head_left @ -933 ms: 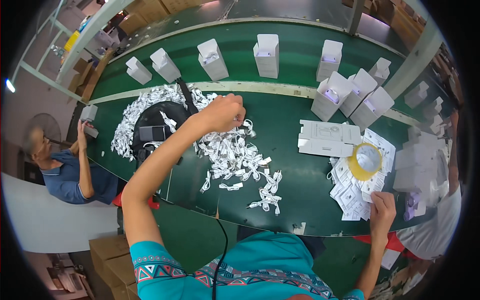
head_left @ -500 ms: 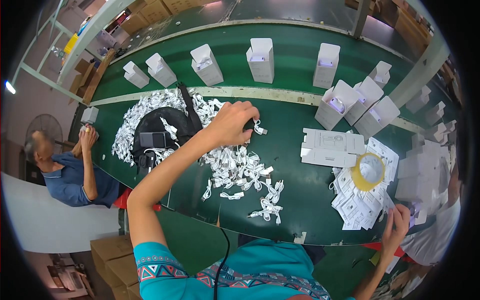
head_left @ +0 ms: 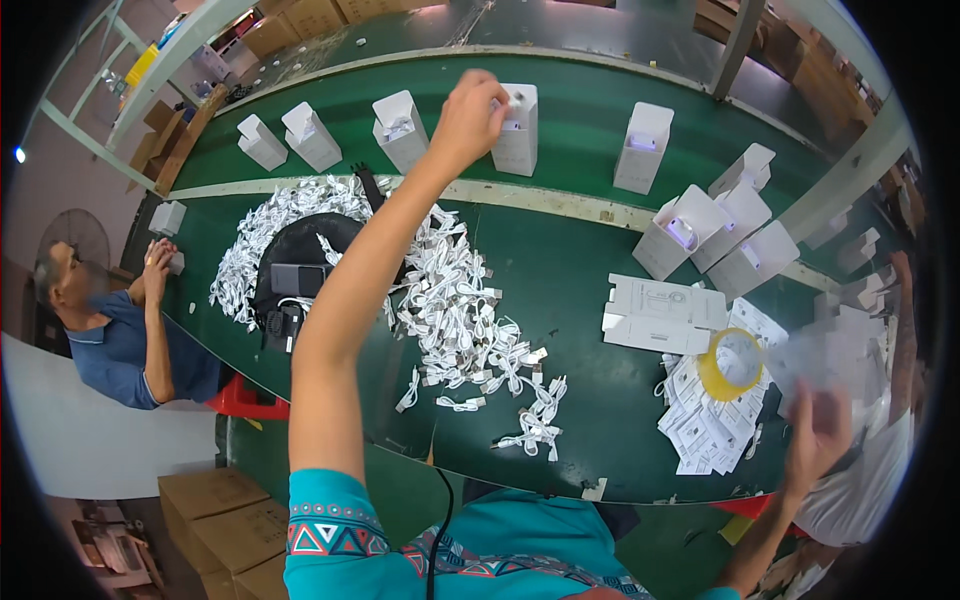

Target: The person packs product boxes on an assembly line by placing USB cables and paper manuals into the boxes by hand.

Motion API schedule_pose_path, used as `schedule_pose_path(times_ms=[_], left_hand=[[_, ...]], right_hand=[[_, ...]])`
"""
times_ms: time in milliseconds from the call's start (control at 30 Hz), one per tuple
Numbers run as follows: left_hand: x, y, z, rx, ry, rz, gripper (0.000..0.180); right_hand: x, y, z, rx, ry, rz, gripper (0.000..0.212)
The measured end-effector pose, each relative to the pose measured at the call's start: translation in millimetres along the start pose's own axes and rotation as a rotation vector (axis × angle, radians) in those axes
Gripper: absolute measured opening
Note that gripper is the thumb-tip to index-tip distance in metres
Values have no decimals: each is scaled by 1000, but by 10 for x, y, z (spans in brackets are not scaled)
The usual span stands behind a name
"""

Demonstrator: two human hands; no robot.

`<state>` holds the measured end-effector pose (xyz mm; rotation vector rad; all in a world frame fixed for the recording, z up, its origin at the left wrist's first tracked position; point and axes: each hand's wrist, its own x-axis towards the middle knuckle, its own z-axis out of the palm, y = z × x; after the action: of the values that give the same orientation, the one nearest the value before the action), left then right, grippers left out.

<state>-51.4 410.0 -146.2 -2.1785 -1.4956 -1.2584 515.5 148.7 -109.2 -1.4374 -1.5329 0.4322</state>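
Note:
My left hand (head_left: 472,120) reaches over the far belt to the mouth of an open white box (head_left: 516,150). Its fingers are curled together at the box's top edge, a small dark tip beside them; the charging cable it carried is mostly hidden. Held up at the right, my right hand (head_left: 818,435) grips a leaflet (head_left: 822,355), both smeared by motion. Near that hand lie a spread stack of printed leaflets (head_left: 705,430) and a yellow roll of tape (head_left: 712,368) resting on it. A large pile of white charging cables (head_left: 450,320) covers the table's middle.
More open white boxes (head_left: 643,150) stand along the green belt (head_left: 575,130), others cluster at the right (head_left: 680,235). A flattened box (head_left: 660,315) lies before them. A black bag (head_left: 300,245) sits among the cables. One person (head_left: 125,335) sits at left; another is partly visible at right.
My left hand has moved up and away from the cable pile to the white box on the belt. The right hand has lifted a leaflet off the stack.

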Motion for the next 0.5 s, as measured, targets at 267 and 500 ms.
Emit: schedule_pose_path(times_ms=[267,500], left_hand=[[-176,-102,127,-37,-118,-192,15],[-365,58,29,-162,-197,-156,30]], right_hand=[[1219,-1454,2386,345,-217,-441,19],[1640,-1318,4310,-16,-183,-890,15]])
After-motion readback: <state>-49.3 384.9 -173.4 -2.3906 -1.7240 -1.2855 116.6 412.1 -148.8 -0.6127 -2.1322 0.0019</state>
